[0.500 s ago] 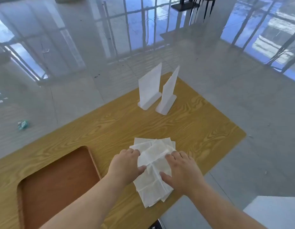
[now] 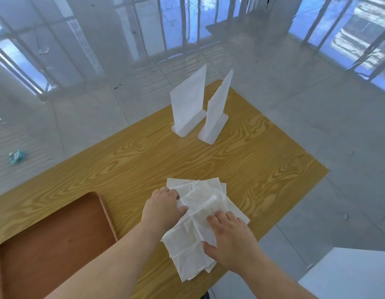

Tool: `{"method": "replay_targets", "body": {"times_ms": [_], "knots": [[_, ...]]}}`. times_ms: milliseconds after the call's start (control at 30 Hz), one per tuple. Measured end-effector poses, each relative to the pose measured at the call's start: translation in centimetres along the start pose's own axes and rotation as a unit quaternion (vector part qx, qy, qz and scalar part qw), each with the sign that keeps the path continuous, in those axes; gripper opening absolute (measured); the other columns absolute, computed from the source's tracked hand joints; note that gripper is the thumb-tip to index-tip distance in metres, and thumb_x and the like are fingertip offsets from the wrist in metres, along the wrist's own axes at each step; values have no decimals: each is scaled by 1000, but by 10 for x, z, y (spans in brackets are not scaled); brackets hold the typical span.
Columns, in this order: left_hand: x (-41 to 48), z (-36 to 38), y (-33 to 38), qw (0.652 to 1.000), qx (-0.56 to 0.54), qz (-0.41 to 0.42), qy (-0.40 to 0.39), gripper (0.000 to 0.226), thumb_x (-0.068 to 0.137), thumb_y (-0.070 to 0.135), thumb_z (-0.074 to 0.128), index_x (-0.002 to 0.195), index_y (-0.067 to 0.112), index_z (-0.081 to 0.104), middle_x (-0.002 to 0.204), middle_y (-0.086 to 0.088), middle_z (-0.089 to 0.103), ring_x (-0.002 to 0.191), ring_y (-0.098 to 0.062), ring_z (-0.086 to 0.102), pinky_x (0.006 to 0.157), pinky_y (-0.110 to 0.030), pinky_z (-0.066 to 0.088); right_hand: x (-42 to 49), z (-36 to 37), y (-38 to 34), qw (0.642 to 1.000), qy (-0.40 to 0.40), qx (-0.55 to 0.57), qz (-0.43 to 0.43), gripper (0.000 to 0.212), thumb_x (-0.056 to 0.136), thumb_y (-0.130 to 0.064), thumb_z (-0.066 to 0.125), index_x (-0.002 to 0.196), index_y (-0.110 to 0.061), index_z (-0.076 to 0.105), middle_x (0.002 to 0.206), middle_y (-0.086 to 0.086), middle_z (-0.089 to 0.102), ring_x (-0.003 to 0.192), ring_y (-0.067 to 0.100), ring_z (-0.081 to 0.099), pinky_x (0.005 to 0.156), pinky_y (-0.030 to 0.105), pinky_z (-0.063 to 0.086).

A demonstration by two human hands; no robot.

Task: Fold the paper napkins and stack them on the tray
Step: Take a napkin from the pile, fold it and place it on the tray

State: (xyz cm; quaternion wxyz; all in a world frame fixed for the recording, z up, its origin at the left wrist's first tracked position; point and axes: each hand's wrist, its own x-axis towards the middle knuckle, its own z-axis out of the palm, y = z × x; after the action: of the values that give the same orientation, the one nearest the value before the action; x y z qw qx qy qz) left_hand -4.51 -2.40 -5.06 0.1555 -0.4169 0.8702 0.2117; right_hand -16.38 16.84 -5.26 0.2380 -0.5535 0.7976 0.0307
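A loose pile of white paper napkins [image 2: 196,216] lies on the wooden table near its front edge. My left hand [image 2: 162,209] rests on the pile's left side, thumb and fingers pinching a napkin's folded edge. My right hand [image 2: 231,238] lies flat on the pile's right side, fingers spread and pressing the paper down. The brown tray [image 2: 58,240] sits to the left of the pile, with nothing on the part that I see.
Two white plastic sign holders [image 2: 188,106] [image 2: 216,114] stand upright at the far side of the table [image 2: 144,160]. The table's right edge lies close to the pile. A crumpled teal wrapper [image 2: 16,156] lies on the glossy floor at the left. A white surface [image 2: 349,275] shows at bottom right.
My right hand has slid a little toward me along the pile. The top napkin's fold lies flatter under both hands.
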Motion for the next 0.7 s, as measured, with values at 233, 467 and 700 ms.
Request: {"method": "replay_targets", "body": {"times_ms": [233,467,700], "knots": [[3,-6,6,995,-90,0,-35,15,93,40,65,100,28,69,103,10,66,96,-11,62,75,-26,51,-1,-4,-1,1000,-9,10,4,73,89,-72,34,143,-23,45,139,-1,50,127,25,47,107,40,42],[-25,-60,6,868,-460,-75,-173,13,84,34,73,79,23,69,81,1,71,75,-20,63,71,-36,51,0,-26,-13,996,49,67,34,94,83,-85,37,153,-22,40,147,-7,50,136,19,44,116,34,38],[-64,-134,-21,763,-619,-98,-158,16,91,25,74,85,16,62,92,-15,65,82,-33,64,75,-43,52,22,-79,-39,986,115,117,-35,51,97,-57,59,138,-27,59,129,-12,62,122,14,55,102,25,44]]}}
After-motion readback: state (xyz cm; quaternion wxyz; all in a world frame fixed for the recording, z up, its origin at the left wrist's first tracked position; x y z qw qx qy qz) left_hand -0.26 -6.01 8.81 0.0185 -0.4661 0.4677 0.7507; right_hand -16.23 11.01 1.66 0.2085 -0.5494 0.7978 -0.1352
